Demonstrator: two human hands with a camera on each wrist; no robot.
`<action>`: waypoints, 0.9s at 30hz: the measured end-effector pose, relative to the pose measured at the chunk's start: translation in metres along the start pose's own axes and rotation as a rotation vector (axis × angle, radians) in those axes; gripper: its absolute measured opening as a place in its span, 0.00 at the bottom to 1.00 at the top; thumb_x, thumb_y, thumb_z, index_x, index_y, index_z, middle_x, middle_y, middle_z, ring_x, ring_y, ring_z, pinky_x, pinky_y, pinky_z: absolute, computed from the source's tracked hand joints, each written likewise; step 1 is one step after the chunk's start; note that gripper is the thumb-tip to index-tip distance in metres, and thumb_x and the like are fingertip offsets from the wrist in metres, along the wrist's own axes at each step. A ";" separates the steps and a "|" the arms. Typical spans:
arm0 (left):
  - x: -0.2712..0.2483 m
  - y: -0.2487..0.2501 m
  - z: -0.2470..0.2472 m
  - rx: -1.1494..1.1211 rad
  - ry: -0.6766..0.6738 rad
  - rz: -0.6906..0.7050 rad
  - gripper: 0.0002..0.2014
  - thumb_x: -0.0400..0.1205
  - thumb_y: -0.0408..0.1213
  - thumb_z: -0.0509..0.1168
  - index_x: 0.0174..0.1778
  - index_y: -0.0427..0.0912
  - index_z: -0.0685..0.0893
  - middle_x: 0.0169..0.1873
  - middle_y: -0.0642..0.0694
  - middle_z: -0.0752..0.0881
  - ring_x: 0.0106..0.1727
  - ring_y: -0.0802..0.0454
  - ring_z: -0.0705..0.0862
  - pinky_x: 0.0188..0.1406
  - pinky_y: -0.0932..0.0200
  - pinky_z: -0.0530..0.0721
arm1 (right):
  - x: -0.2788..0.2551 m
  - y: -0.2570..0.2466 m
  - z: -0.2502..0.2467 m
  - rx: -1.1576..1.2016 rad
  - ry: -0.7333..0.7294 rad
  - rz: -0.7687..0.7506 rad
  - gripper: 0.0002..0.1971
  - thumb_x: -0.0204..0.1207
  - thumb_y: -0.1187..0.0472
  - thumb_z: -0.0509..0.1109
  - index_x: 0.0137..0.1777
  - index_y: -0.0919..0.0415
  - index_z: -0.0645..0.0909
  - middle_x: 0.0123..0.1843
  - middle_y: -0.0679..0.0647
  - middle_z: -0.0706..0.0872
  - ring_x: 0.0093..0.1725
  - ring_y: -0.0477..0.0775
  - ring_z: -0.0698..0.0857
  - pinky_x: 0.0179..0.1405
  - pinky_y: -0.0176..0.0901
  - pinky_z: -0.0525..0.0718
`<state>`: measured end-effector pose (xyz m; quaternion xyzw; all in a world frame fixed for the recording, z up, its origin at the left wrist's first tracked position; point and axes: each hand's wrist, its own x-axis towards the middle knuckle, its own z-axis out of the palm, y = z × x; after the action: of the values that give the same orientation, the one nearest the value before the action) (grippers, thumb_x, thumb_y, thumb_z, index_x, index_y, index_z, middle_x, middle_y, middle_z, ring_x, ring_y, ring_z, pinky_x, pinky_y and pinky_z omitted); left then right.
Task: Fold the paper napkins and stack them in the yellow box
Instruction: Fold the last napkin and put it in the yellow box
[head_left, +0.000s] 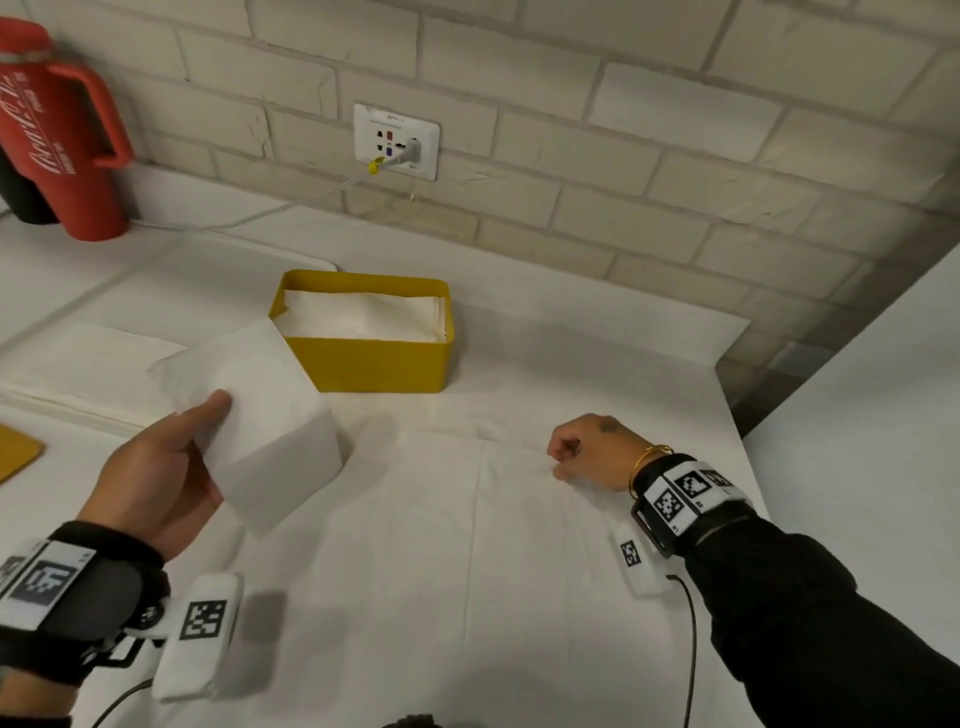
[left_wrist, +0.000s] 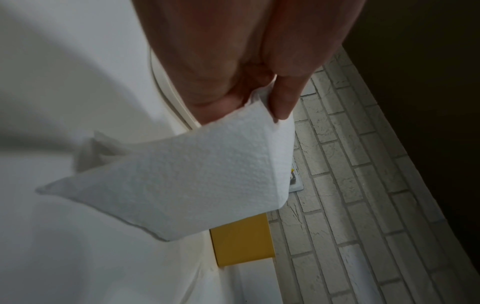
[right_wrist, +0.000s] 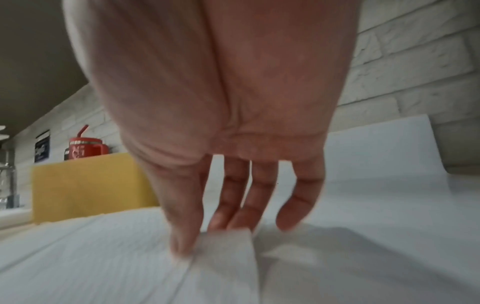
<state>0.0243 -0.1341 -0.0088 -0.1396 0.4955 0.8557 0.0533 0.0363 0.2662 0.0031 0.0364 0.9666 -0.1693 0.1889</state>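
Note:
My left hand (head_left: 208, 441) holds a folded white napkin (head_left: 260, 415) in the air, thumb on top and fingers beneath, just left of and in front of the yellow box (head_left: 374, 364). In the left wrist view the folded napkin (left_wrist: 182, 181) hangs from the hand above the box (left_wrist: 241, 242). Folded napkins (head_left: 358, 317) fill the box. My right hand (head_left: 563, 457) pinches the far right part of an unfolded napkin (head_left: 493, 545) lying flat on the table. The right wrist view shows a small raised fold (right_wrist: 223, 242) between thumb and fingers.
A pile of flat napkins (head_left: 88, 374) lies at the left. A red tumbler (head_left: 62, 130) stands at the back left by the brick wall, and a cable runs to a wall socket (head_left: 397, 140). A yellow lid (head_left: 15, 449) shows at the left edge. The table's edge (head_left: 737, 415) runs on the right.

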 end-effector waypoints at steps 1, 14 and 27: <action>0.000 0.000 0.001 0.006 -0.002 -0.004 0.17 0.88 0.38 0.64 0.73 0.39 0.82 0.56 0.48 0.93 0.54 0.54 0.93 0.46 0.58 0.92 | 0.002 -0.001 -0.001 -0.008 0.057 -0.004 0.04 0.80 0.59 0.74 0.46 0.49 0.84 0.49 0.45 0.83 0.52 0.50 0.84 0.52 0.39 0.80; 0.013 0.006 -0.008 -0.019 -0.033 0.000 0.19 0.89 0.41 0.62 0.75 0.42 0.81 0.64 0.47 0.90 0.61 0.52 0.91 0.56 0.50 0.90 | -0.045 -0.016 0.042 -0.047 -0.030 0.384 0.34 0.63 0.29 0.76 0.57 0.58 0.82 0.54 0.55 0.88 0.53 0.58 0.88 0.55 0.49 0.88; 0.031 0.006 0.009 0.032 -0.147 -0.096 0.15 0.89 0.41 0.63 0.70 0.43 0.83 0.56 0.49 0.93 0.54 0.55 0.93 0.48 0.54 0.93 | -0.060 -0.016 0.029 0.224 0.147 0.257 0.04 0.77 0.60 0.78 0.47 0.58 0.86 0.43 0.46 0.86 0.44 0.47 0.84 0.41 0.31 0.78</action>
<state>-0.0086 -0.1313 -0.0084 -0.0992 0.4968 0.8519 0.1326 0.0996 0.2407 0.0058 0.1928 0.9403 -0.2471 0.1326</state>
